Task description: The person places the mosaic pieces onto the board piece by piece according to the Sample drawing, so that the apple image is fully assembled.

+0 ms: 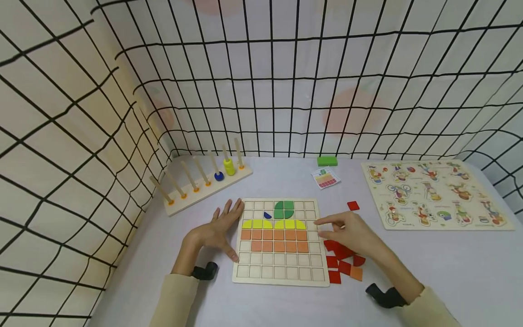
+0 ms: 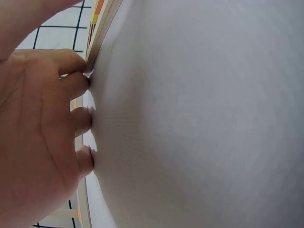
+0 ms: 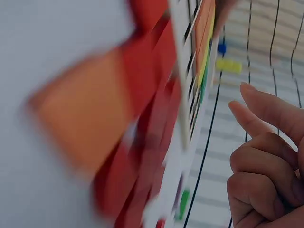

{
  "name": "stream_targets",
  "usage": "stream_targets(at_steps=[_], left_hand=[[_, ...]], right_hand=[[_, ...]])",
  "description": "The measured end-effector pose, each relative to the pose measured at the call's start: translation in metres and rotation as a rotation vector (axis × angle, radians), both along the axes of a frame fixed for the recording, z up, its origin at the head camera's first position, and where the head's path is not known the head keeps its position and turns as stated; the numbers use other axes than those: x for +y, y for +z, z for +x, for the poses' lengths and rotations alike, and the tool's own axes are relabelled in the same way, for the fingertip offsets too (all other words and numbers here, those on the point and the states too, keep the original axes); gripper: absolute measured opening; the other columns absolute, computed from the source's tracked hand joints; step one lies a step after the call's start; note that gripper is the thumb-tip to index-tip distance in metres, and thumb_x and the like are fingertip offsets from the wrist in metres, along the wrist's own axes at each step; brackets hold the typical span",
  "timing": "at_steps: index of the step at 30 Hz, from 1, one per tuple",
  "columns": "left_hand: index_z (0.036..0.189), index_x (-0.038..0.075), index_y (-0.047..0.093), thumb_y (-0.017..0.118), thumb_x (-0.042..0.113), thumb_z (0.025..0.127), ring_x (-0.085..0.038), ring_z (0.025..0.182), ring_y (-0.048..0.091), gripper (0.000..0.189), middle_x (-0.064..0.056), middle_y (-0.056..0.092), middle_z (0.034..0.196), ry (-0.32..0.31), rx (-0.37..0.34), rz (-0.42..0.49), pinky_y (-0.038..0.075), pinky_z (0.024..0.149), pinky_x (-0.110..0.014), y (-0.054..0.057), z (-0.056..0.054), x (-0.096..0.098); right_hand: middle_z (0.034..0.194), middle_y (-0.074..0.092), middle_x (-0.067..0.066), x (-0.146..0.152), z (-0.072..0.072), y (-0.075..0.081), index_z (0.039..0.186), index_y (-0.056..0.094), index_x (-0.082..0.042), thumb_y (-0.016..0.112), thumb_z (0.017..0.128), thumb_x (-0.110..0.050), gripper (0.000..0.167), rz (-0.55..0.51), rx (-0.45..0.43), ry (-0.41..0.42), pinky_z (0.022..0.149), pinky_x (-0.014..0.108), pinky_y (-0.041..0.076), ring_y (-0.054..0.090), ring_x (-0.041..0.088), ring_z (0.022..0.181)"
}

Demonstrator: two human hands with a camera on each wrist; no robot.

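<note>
A pale wooden grid board (image 1: 267,271) lies flat in the middle of the table, bearing green, blue, yellow and orange pieces. My left hand (image 1: 218,231) rests spread at its left edge, the fingers along the frame and the thumb lower down. In the left wrist view the fingertips (image 2: 84,118) touch the white cloth beside the board. Over the board's right edge hovers my right hand (image 1: 349,231), thumb and index finger apart with nothing between them. Its other fingers are curled in the right wrist view. Beneath it lie loose red pieces (image 1: 334,277) and an orange square (image 1: 357,273).
A small pattern card (image 1: 325,178) and a green block (image 1: 327,161) lie behind the board. At the back left stands a peg stand (image 1: 192,197) with yellow and blue beads. A picture puzzle board (image 1: 412,194) is at the right. Black netting (image 1: 271,79) surrounds the table's back and sides.
</note>
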State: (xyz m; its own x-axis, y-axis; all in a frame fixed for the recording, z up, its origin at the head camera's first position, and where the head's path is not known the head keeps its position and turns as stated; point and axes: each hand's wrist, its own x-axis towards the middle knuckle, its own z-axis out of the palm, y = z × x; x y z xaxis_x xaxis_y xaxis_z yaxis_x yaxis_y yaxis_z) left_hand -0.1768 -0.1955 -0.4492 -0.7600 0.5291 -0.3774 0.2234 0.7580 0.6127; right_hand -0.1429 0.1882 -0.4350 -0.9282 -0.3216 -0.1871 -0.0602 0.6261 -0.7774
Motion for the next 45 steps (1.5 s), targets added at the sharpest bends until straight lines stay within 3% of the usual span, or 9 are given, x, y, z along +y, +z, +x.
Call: stream_targets(at_steps=[7,12,16,20,27,30,37,45], left_hand=[[0.167,0.009,-0.002,0.103,0.031,0.054,-0.033,0.161,-0.02,0.155,-0.01,-0.01,0.175,0.006,-0.002,-0.007,-0.013,0.13,-0.059,0.003,-0.001,0.0],[0.167,0.01,-0.001,0.103,0.031,0.054,-0.032,0.161,-0.02,0.155,-0.009,-0.01,0.175,0.011,-0.008,-0.003,-0.014,0.13,-0.058,0.003,0.0,0.001],[0.167,0.01,-0.001,0.103,0.031,0.055,-0.032,0.161,-0.02,0.154,-0.009,-0.01,0.175,0.005,-0.01,-0.003,-0.013,0.13,-0.058,0.003,0.0,0.001],[0.167,0.009,-0.001,0.103,0.031,0.055,-0.034,0.161,-0.02,0.154,-0.01,-0.01,0.175,0.0,0.001,0.001,-0.013,0.129,-0.06,0.004,0.0,0.001],[0.167,0.009,-0.001,0.103,0.031,0.055,-0.033,0.161,-0.021,0.154,-0.01,-0.011,0.175,0.0,-0.008,-0.002,-0.014,0.129,-0.059,0.005,0.0,0.001],[0.167,0.009,-0.002,0.103,0.03,0.055,-0.033,0.161,-0.021,0.155,-0.01,-0.011,0.175,0.004,-0.011,0.0,-0.014,0.129,-0.059,0.005,0.0,0.001],[0.167,0.009,-0.001,0.103,0.03,0.055,-0.033,0.161,-0.02,0.154,-0.01,-0.01,0.175,0.006,-0.004,0.008,-0.014,0.129,-0.059,0.005,0.0,0.002],[0.167,0.008,0.0,0.103,0.03,0.055,-0.035,0.161,-0.02,0.154,-0.011,-0.009,0.175,0.005,0.001,0.0,-0.014,0.129,-0.059,0.003,0.001,0.001]], right_hand=[[0.06,0.042,-0.001,0.069,0.009,-0.005,0.122,0.076,-0.006,0.078,0.092,-0.023,0.034,0.057,-0.007,-0.09,0.048,0.022,0.032,0.042,0.011,0.054],[0.06,0.035,-0.004,0.089,0.02,-0.015,0.117,0.078,-0.008,0.081,0.089,-0.024,0.033,-0.005,-0.134,-0.022,0.051,0.025,0.029,0.034,0.007,0.056],[0.06,0.031,-0.007,0.091,0.028,-0.024,0.112,0.079,-0.008,0.083,0.086,-0.019,0.029,-0.091,-0.213,0.115,0.05,0.026,0.026,0.027,0.006,0.053],[0.059,0.035,-0.008,0.083,0.034,-0.027,0.107,0.079,-0.011,0.085,0.084,-0.021,0.026,-0.108,-0.245,0.173,0.049,0.026,0.029,0.031,0.004,0.052],[0.061,0.03,-0.007,0.084,0.039,-0.024,0.11,0.08,-0.012,0.082,0.087,-0.02,0.024,-0.057,-0.208,0.147,0.051,0.025,0.027,0.03,0.003,0.055],[0.061,0.029,-0.007,0.088,0.04,-0.023,0.113,0.079,-0.012,0.084,0.085,-0.021,0.03,-0.024,-0.202,0.113,0.051,0.025,0.025,0.028,0.004,0.056],[0.063,0.029,-0.007,0.09,0.041,-0.023,0.106,0.076,-0.011,0.089,0.08,-0.023,0.032,0.016,-0.157,0.095,0.053,0.027,0.028,0.029,0.003,0.057],[0.064,0.032,-0.008,0.097,0.042,-0.026,0.109,0.073,-0.011,0.086,0.083,-0.021,0.031,0.001,-0.166,0.177,0.051,0.028,0.028,0.03,0.003,0.056]])
